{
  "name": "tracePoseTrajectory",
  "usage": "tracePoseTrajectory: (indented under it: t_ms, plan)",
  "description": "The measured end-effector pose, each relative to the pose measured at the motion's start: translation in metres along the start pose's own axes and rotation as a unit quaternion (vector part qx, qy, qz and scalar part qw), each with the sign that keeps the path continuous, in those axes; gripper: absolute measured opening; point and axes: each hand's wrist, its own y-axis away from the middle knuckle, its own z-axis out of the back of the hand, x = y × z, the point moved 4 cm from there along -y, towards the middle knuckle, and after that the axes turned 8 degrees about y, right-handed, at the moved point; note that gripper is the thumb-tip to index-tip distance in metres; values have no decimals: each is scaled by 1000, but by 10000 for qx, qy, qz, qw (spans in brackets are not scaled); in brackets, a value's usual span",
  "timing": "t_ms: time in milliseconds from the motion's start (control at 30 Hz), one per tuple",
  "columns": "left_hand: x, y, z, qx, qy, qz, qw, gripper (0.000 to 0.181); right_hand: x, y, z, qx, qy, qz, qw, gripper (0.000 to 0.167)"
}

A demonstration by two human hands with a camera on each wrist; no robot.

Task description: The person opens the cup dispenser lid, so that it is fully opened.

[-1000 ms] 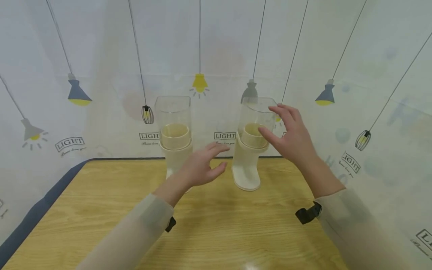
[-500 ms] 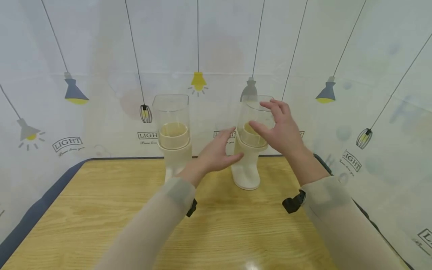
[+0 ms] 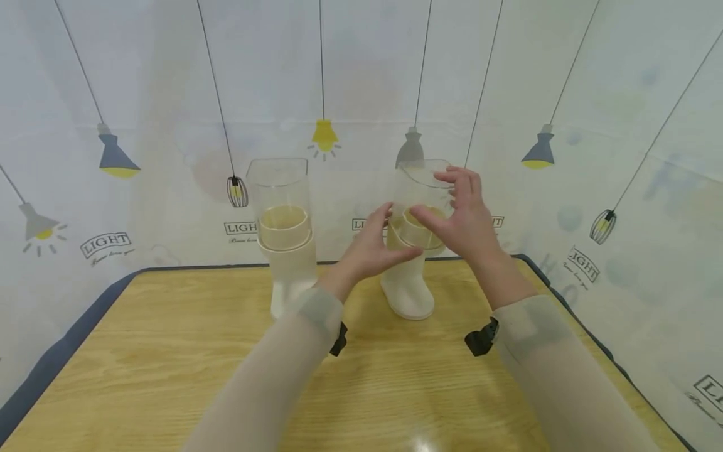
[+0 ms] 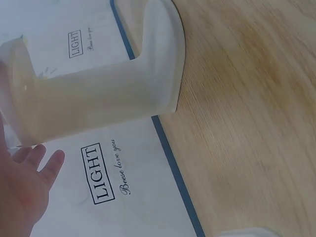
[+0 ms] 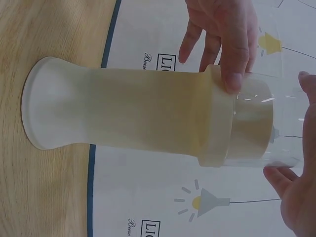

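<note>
Well to the left of the right dispenser (image 3: 408,289), a matching left dispenser (image 3: 289,270) stands upright on the wooden table (image 3: 186,326), cream below and clear above. Next comes the left hand (image 3: 369,248), at the right dispenser's left side, fingers loosely spread behind it; in the right wrist view its thumb lies over the cream collar (image 5: 217,116), seemingly touching. The right dispenser itself stands upright on the table between both hands, a clear container (image 3: 409,188) above its collar. The right hand (image 3: 470,216) is at this dispenser's upper right, bent round the clear container; whether it grips firmly I cannot tell. Behind the right dispenser hangs a pale cloth (image 3: 198,75) printed with lamps and the word LIGHT.
</note>
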Motion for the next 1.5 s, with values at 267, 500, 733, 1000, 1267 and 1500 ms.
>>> tracePoseTrajectory:
  t_ms: [267, 500, 733, 1000, 1267, 1500]
  plan:
    - [-4, 0, -16, -580, 140, 177, 9981, 124, -3, 0, -3, -116, -248, -7, 9996, 78]
    - [-10, 7, -26, -1032, -228, 143, 9943, 123, -7, 0, -6, -186, -495, -95, 9986, 81]
    - [-8, 10, -33, -1316, -519, 172, 9898, 122, -8, 2, -7, -142, -627, -149, 9978, 83]
    - [-10, 16, -42, -1694, -667, 214, 9831, 124, -9, 4, -8, -167, -867, -275, 9957, 89]
    - [-10, 22, -48, -1938, -745, 65, 9782, 124, -8, 7, -10, -174, -1096, -489, 9926, 95]
    - [-11, 25, -51, -2210, -763, -137, 9722, 124, -10, 9, -12, -111, -1362, -739, 9879, 92]
